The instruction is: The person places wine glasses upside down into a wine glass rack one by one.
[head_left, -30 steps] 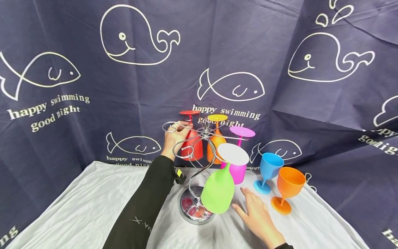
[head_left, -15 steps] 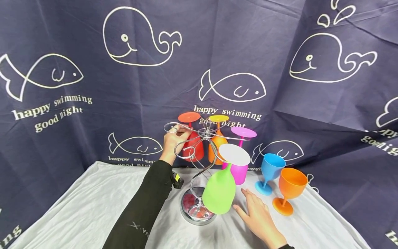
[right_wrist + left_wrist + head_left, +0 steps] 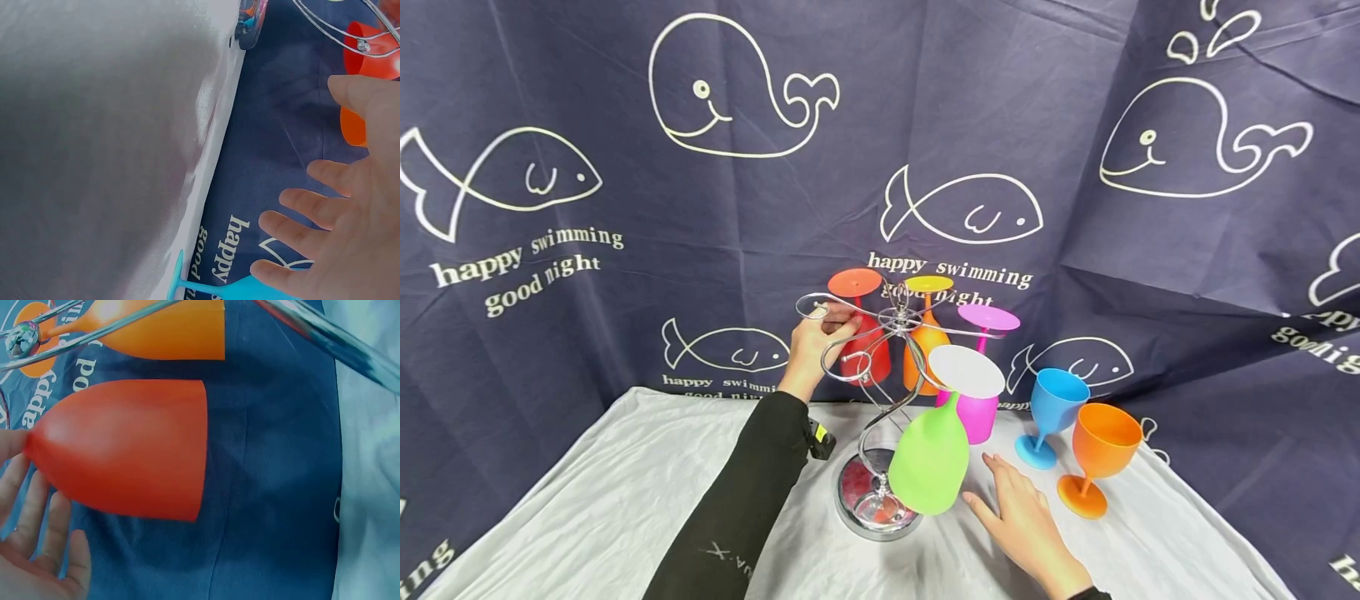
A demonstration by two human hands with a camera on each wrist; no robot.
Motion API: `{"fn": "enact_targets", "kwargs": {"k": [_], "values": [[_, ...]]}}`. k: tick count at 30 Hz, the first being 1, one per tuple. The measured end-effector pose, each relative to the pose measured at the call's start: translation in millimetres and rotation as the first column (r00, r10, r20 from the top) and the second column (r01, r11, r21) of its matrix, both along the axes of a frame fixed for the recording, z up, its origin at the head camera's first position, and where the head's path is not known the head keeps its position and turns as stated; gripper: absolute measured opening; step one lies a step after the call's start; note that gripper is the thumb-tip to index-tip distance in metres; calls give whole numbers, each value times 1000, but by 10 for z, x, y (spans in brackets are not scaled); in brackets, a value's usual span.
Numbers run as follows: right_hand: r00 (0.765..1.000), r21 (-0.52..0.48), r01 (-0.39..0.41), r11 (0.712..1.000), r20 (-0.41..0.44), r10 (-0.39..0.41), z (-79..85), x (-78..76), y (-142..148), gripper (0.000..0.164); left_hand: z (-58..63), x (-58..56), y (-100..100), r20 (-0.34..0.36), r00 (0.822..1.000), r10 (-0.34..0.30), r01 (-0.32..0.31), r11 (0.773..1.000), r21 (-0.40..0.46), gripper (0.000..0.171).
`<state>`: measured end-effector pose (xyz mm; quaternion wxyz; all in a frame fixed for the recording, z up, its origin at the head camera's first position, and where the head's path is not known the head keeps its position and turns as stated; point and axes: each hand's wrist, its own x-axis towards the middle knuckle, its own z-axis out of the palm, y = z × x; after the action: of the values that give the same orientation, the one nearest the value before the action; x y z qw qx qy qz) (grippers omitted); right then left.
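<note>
At the back left of a chrome goblet rack [image 3: 880, 408], my left hand [image 3: 815, 343] pinches the stem of an upside-down red goblet [image 3: 867, 354]. In the left wrist view its red bowl [image 3: 125, 450] lies sideways across the picture, with thumb and fingertips at the narrow stem end. A wire ring partly covers that hand in the head view. Upside down on the rack are a yellow-orange goblet [image 3: 925, 354], a magenta goblet [image 3: 979, 417] and a green goblet with a white foot [image 3: 931, 458]. My right hand [image 3: 1026, 525] has fingers spread, holding nothing, right of the green goblet.
A blue goblet [image 3: 1054, 408] and an orange goblet [image 3: 1101, 446] stand upright on the white cloth [image 3: 1000, 575] at the right. A dark curtain [image 3: 775, 217] with whale and fish drawings hangs behind. Wire loops of the rack [image 3: 811, 307] reach out on the left side.
The red goblet has tilted so that its foot shows more of its face. My left hand has shifted slightly, still pinching the stem. The right hand keeps about the same place.
</note>
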<state>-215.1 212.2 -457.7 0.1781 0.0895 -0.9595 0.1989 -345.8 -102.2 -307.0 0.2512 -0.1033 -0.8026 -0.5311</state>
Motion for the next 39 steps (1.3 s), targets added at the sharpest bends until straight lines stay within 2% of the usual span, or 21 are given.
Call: {"fn": "enact_targets", "kwargs": {"k": [4,8,12,16,20,26,28,34,39], "values": [[1000,-1,-6,1000,-5,6,3,8,-5,66,-67,95,-93,-39,999,-32,28,996,-85,39],[1000,-4,-5,1000,9,5,4,17,-11,66,-168,249,-192,-75,997,-36,23,986,-165,42],[999,-11,1,1000,41,-1,17,18,-19,66,-261,401,-301,-84,996,-26,4,966,-257,44],[999,-9,2,1000,54,-2,26,14,-16,66,-338,541,-383,-112,994,14,-50,943,-330,45],[999,-7,-2,1000,43,2,24,10,-6,66,-414,696,-432,-153,986,61,-119,908,-402,45],[999,-5,-5,1000,43,5,15,9,2,67,-602,936,-497,-229,966,118,-223,829,-513,46],[999,-5,-6,1000,47,6,15,8,2,67,-675,1009,-516,-247,960,130,-246,810,-532,47],[998,-6,-8,1000,61,9,26,-6,-11,66,-843,1185,-550,-284,946,154,-292,783,-550,49],[998,-2,-9,1000,65,9,32,1,-15,66,-972,1304,-571,-264,948,176,-301,764,-571,51]]}}
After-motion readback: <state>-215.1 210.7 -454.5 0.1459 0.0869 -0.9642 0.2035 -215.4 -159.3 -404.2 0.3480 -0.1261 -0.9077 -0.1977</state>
